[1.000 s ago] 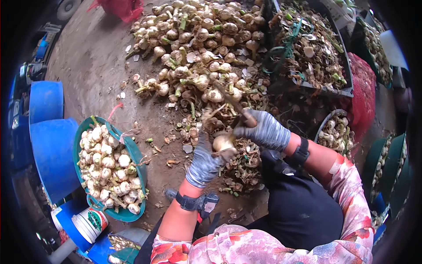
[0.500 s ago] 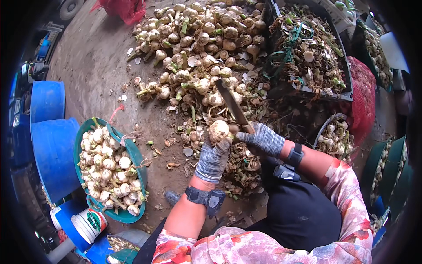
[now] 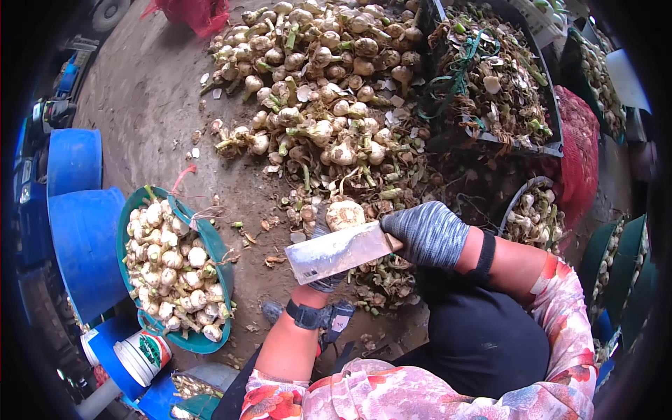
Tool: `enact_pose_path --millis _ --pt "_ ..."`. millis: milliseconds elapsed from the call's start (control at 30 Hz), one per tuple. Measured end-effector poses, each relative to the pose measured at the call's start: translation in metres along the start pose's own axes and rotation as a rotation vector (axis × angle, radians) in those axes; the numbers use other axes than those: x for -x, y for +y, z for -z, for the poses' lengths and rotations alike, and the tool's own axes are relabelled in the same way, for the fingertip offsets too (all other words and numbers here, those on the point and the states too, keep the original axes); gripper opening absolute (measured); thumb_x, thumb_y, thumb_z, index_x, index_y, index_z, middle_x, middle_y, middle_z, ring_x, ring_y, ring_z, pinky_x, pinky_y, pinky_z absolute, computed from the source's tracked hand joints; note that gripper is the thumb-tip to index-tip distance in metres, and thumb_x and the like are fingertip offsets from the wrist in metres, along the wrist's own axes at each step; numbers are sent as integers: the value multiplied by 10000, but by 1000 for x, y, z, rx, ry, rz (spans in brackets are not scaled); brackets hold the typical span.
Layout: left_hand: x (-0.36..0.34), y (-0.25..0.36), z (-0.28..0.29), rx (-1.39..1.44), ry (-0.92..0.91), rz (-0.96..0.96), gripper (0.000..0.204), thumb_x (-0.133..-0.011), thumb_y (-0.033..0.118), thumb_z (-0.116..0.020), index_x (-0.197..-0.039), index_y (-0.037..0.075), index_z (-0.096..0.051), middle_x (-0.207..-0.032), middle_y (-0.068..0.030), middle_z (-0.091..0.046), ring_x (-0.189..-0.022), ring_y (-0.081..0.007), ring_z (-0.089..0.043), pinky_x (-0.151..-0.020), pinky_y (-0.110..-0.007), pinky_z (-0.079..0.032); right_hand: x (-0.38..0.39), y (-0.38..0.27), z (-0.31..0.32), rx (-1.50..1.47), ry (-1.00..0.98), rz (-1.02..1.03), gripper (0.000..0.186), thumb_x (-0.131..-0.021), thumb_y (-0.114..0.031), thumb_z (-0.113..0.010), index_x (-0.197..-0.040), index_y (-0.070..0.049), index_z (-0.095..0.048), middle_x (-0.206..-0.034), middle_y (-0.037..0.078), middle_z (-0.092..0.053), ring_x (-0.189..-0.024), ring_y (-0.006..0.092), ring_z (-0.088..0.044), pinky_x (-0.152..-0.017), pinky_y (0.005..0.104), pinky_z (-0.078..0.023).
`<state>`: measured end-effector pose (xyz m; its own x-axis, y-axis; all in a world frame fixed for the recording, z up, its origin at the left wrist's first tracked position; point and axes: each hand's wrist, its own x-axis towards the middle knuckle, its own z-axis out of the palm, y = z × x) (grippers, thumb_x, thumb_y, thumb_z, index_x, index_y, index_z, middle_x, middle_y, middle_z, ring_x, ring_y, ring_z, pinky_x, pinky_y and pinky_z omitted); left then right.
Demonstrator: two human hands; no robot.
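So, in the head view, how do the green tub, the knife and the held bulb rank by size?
Largest first:
1. green tub
2. knife
3. held bulb, partly hidden by the knife

Nearness to the camera may enlarge the last two.

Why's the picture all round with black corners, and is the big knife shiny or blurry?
In the head view, the fisheye lens makes the round shape, and the corners fall dark; also in the head view, the knife blade looks bright and shiny, with fairly clear edges; and near the head view's left rim, the blue barrel looks curvy, with things beyond it dim.
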<state>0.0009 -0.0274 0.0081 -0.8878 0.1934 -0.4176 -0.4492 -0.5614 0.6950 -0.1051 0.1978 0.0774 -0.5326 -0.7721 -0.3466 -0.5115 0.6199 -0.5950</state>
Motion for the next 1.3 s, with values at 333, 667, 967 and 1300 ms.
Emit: enact_pose_path --millis 333,667,967,1300 --pt "2 -2 -22 -782 162 -197 397 -960 209 -570 -1296 21 -469 -1218 -130 -585 -1135 -216 -570 -991 -358 -482 -10 41 -39 -13 59 -113 237 -764 -205 -656 -976 -100 -642 -815 150 -689 -794 368 -684 -658 456 -539" --pt "120 150 87 495 587 -843 584 -945 513 -532 -1223 0 -502 -1022 -193 -624 -900 -296 -625 -859 -467 -538 11 91 -52 -113 293 -504 321 -852 -360 -680 -1032 -98 -636 -899 209 -678 -864 412 -657 -743 473 -523" --pt "-28 41 116 -341 770 -425 625 -947 456 -574 -1398 46 -436 -1327 -160 -541 -1137 -288 -546 -1009 -415 -464 14 85 -38 -242 369 -539 307 -836 -300 -705 -1052 -92 -640 -902 200 -687 -886 393 -665 -749 449 -530" --pt "-96 -73 -2 -1629 496 414 781 -949 587 -413 -1512 61 -284 -1572 -243 -230 -1487 -378 -139 -1200 -523 -26 28 101 -50 -300 384 -615 312 -808 -231 -689 -1056 -50 -628 -908 237 -671 -892 421 -651 -754 452 -523"
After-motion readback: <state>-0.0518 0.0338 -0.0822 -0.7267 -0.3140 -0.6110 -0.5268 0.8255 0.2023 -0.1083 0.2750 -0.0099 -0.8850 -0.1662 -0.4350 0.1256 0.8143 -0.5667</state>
